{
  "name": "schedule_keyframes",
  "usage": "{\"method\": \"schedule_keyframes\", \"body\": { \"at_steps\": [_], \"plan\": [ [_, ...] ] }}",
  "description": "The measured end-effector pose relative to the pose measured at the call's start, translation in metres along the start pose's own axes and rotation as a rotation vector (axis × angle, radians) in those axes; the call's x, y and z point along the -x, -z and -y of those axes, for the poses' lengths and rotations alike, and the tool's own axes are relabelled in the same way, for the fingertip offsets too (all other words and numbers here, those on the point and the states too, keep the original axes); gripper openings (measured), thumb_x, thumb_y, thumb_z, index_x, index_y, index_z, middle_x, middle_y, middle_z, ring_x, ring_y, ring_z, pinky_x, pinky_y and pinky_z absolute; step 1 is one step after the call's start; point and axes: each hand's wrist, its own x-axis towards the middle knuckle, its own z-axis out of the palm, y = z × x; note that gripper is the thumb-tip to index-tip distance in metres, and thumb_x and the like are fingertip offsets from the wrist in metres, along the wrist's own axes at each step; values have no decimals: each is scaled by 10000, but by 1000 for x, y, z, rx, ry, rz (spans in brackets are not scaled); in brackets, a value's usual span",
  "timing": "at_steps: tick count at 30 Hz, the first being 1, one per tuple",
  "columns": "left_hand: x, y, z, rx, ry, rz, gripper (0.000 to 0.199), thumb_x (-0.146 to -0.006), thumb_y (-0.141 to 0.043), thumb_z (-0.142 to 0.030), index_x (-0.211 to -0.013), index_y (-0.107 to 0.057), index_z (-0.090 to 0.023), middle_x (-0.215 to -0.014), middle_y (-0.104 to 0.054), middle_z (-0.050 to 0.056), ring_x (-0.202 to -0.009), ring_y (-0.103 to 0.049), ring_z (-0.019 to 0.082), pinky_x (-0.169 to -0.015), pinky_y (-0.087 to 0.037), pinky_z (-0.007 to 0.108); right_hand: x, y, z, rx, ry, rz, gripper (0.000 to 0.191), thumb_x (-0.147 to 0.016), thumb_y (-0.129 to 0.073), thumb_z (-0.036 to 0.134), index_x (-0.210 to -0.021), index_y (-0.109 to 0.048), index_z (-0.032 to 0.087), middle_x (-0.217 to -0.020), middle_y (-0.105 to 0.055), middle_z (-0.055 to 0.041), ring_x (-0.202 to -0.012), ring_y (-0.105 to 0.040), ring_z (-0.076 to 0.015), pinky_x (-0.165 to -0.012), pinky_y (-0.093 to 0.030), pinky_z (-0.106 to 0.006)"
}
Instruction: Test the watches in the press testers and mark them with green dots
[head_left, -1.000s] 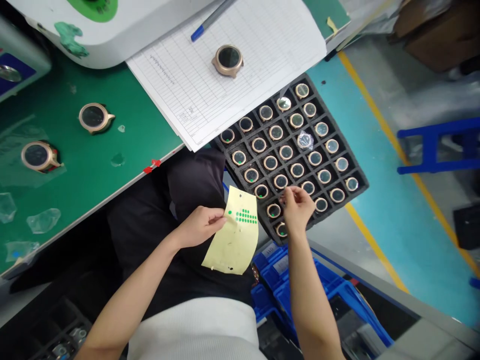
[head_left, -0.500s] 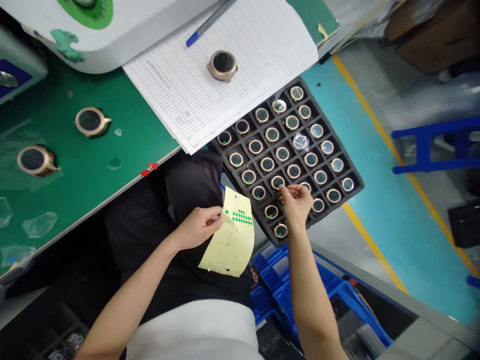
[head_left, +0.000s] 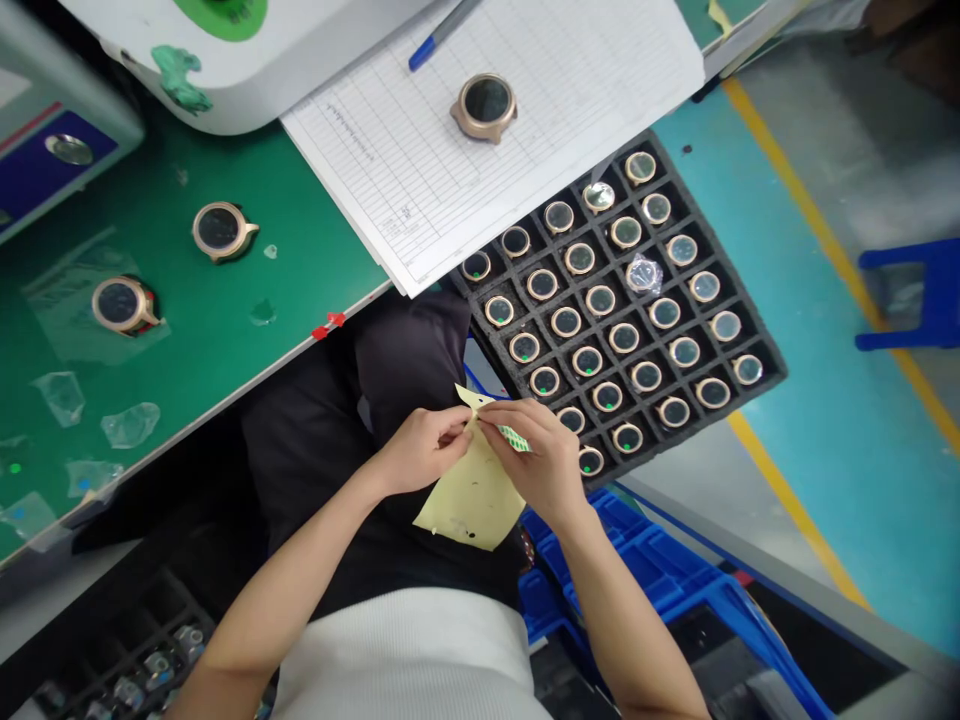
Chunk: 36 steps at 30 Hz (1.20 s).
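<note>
My left hand pinches the upper left edge of a pale yellow sticker sheet, which hangs over my lap. On the sheet, rows of green dot stickers show partly behind my right hand. That hand's thumb and fingers are closed together at the sheet, meeting the left fingertips; whether a loose dot is between them cannot be seen. Just beyond my right hand lies a black foam tray with round watch cases in its compartments. Several, such as one watch case, carry a green dot on the dark face.
On the green table are two watch cases, one a gold watch case, and plastic film scraps. Another watch case and a pen rest on printed sheets. Blue bins stand below the tray.
My right hand has moved left from the tray to the sticker sheet. A watch case near where it was now shows a green dot. The view has shifted slightly.
</note>
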Motion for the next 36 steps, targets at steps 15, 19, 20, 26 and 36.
{"method": "schedule_keyframes", "body": {
  "at_steps": [15, 19, 20, 26, 36],
  "plan": [
    [-1, 1, 3, 46, -19, 7, 226, -893, -459, -278, -701, -466, -159, -574, -267, -79, -543, -254, 73, -496, -212, 193, 5, -2, 1, 63, 45, -40, 133, -876, -609, 105, -871, -634, 236, -840, -739, -24, -725, -662, -175, -681, -531, -315],
    [-1, 2, 2, 53, -19, 10, 232, -893, -461, -276, -690, -440, -166, -577, -264, -79, -541, -245, 71, -492, -206, 194, 5, -1, 0, 68, 62, -41, 139, -870, -613, 94, -852, -613, 232, -842, -739, -25, -723, -656, -177, -673, -526, -316],
    [-1, 3, 2, 55, -18, 10, 233, -891, -463, -275, -687, -435, -167, -576, -265, -79, -541, -244, 71, -491, -205, 194, 5, -2, 0, 67, 66, -44, 141, -869, -612, 92, -853, -609, 232, -841, -738, -27, -724, -654, -178, -674, -526, -318],
    [-1, 3, 1, 49, 6, -2, 196, -881, -472, -264, -728, -517, -149, -570, -284, -78, -541, -261, 73, -497, -212, 196, 9, -2, 5, 52, 74, -69, 122, -879, -585, 97, -889, -612, 215, -983, -727, -92, -862, -661, -205, -759, -535, -361],
    [1, 4, 0, 61, 14, 0, 199, -853, -475, -275, -767, -586, -133, -546, -330, -70, -535, -284, 86, -508, -219, 209, -31, 29, -126, -13, -592, -344, 246, -884, -568, 383, -773, -589, 164, -610, -600, 18, -470, -543, -115, -490, -468, -260]
  ]
}}
